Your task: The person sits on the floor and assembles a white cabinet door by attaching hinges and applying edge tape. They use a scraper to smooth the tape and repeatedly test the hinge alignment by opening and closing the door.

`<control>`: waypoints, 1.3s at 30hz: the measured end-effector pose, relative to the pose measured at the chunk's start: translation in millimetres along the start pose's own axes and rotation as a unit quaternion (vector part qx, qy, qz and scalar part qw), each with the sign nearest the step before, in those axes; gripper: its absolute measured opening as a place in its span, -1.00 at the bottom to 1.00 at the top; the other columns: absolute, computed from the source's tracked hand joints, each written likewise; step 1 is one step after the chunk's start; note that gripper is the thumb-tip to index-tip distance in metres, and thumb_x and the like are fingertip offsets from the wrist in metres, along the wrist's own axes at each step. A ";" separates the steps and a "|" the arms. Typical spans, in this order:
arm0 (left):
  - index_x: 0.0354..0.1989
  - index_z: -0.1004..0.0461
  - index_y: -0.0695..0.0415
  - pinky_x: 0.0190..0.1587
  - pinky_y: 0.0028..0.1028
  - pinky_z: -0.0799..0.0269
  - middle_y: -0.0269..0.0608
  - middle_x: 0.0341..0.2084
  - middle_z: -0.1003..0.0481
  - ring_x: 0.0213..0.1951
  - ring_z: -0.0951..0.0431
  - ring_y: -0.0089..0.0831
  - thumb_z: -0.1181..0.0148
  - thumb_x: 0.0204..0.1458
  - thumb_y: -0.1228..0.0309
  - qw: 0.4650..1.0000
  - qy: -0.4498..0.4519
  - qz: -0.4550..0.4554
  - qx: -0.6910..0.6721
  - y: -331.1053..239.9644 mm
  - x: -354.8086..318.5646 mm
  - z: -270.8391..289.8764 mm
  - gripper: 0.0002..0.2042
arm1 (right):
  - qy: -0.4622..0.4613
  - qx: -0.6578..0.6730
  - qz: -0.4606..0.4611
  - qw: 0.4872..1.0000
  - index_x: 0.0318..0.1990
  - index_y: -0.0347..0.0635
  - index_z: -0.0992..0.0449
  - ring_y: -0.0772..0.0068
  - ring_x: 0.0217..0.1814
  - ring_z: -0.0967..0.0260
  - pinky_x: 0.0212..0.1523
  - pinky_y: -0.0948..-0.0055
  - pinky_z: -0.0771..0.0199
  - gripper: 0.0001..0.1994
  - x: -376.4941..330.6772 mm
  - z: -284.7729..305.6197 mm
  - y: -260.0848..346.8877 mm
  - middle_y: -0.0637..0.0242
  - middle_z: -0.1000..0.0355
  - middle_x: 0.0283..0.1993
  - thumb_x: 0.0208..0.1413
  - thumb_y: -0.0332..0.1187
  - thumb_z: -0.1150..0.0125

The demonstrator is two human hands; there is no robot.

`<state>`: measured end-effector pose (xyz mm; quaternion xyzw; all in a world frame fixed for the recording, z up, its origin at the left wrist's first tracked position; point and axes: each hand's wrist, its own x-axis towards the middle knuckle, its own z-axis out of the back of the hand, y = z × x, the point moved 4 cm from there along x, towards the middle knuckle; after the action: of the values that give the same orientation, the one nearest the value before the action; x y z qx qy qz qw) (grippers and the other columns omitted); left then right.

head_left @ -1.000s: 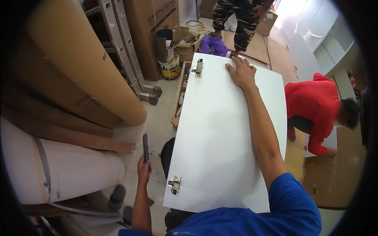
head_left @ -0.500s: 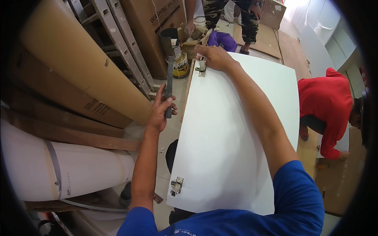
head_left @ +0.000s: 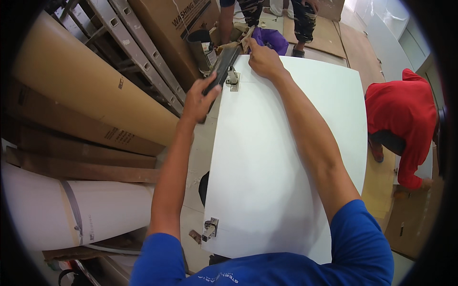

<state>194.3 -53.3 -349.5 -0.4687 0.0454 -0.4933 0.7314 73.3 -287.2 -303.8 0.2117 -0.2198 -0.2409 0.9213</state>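
A white cabinet door [head_left: 272,157] lies in front of me, with a metal hinge [head_left: 232,79] at its far left corner and another hinge [head_left: 210,229] at its near left corner. My left hand [head_left: 199,97] is closed around a long dark flat bar [head_left: 223,66], which slants along the door's left edge beside the far hinge. My right hand [head_left: 265,60] rests at the far edge near that corner, its fingers bent over the rim and the index finger pointing away from me. Its fingertips are partly hidden, close to the bar's far end.
Left of me are a ladder [head_left: 138,43], a tan roll [head_left: 90,71] and a white strapped roll [head_left: 114,209]. A large carton [head_left: 167,28] stands behind a dark cylindrical container [head_left: 199,45]. One person in camouflage trousers [head_left: 304,24] is ahead; another in red [head_left: 400,109] bends at right.
My left hand has moved away from me, bringing the bar from upright beside the door to slanting along its edge. My right hand has shifted slightly right, its index finger now pointing away from me.
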 end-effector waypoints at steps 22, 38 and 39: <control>0.36 -0.50 0.20 0.26 -0.40 -0.37 0.02 0.15 -0.59 0.08 -0.56 -0.35 -0.33 0.28 0.21 0.987 -0.013 0.093 -0.129 22.7 18.6 -13.8 -0.47 | -0.080 0.024 0.038 0.996 0.61 -0.27 0.07 -0.31 -0.08 -0.58 0.00 -0.20 -0.48 -0.14 4.5 -16.6 -4.0 -0.23 -0.62 -0.15 0.14 -0.30 -0.04; 0.35 -0.52 0.16 0.21 -0.44 -0.36 -0.12 -0.08 -0.55 0.06 -0.55 -0.38 -0.36 0.25 0.25 0.980 0.008 0.064 -0.190 18.5 40.4 -11.8 -0.48 | -0.040 0.058 0.013 0.997 0.62 -0.15 0.06 -0.36 0.04 -0.52 0.10 -0.13 -0.44 -0.27 4.5 -22.0 -5.5 -0.27 -0.58 -0.04 0.34 -0.22 0.03; 0.34 -0.53 0.16 0.23 -0.45 -0.34 -0.15 -0.08 -0.55 0.08 -0.54 -0.40 -0.37 0.25 0.27 0.988 0.016 0.070 -0.139 18.9 39.2 -10.7 -0.50 | -0.016 0.060 -0.002 0.998 0.63 -0.15 0.07 -0.36 0.06 -0.52 0.12 -0.13 -0.45 -0.27 3.9 -21.8 -7.5 -0.26 -0.58 -0.01 0.35 -0.22 0.05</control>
<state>221.4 -88.7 -353.8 -0.5534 0.1575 -0.4368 0.6914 84.8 -289.1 -324.1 0.2633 -0.2480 -0.2329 0.9028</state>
